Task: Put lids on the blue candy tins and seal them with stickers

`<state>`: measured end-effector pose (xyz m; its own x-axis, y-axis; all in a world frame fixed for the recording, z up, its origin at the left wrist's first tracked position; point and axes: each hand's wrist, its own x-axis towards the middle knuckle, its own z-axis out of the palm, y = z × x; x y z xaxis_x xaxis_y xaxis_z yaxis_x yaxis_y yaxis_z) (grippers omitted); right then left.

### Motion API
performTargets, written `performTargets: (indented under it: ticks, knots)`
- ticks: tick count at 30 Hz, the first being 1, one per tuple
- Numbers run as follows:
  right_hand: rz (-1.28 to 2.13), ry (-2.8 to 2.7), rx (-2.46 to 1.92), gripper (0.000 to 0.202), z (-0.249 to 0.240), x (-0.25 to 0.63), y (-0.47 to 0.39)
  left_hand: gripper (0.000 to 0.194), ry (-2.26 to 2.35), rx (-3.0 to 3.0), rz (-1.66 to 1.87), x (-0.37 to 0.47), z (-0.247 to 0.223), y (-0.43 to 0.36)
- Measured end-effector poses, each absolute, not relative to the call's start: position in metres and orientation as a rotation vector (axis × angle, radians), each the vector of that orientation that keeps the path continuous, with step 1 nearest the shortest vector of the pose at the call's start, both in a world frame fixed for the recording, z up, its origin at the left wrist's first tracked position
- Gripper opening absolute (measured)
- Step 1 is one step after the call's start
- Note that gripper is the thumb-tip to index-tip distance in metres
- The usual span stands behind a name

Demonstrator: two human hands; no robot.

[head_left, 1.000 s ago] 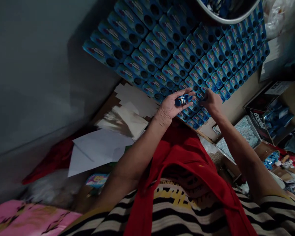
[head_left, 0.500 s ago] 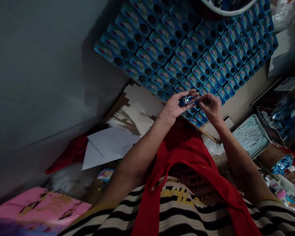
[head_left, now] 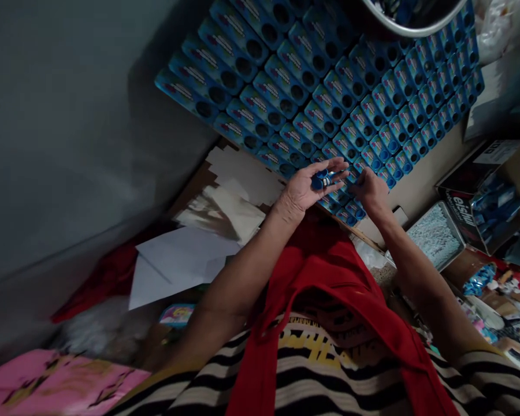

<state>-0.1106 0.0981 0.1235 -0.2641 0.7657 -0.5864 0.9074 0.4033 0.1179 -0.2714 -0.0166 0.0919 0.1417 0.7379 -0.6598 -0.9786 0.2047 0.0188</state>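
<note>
My left hand [head_left: 305,188] is palm up with its fingers stretched out. In its palm lie several small blue round pieces [head_left: 321,180] with shiny, pale parts. My right hand [head_left: 371,189] is closed in a pinch just to the right, over the near end of the rows. Whatever is between its fingertips is too dark and small to make out. Beneath both hands spread rows of flat blue printed cases [head_left: 304,126]. Most show a dark round hole at one end; some near my right hand have a bright blue round piece [head_left: 397,172] there.
A metal-rimmed bowl [head_left: 416,30] stands on the far cases. Right are a tray of pale granules [head_left: 433,237] and a box of blue packets [head_left: 463,196]. Left lie cardboard pieces [head_left: 238,179], white paper [head_left: 177,260] and a pink package [head_left: 56,381]. A grey wall [head_left: 69,115] borders the left.
My right hand has moved slightly right and down, away from my left fingers, to over the cases. The blue pieces in my left palm have shifted a little. The view has tilted slightly.
</note>
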Motion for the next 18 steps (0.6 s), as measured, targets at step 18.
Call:
performTargets:
  ticks: [18]
  knots:
    - [-1.072, 2.585, 1.428, 0.007, 0.131, -0.121, 0.078, 0.032, 0.713, -0.547, 1.26, -0.253, 0.096, -0.013]
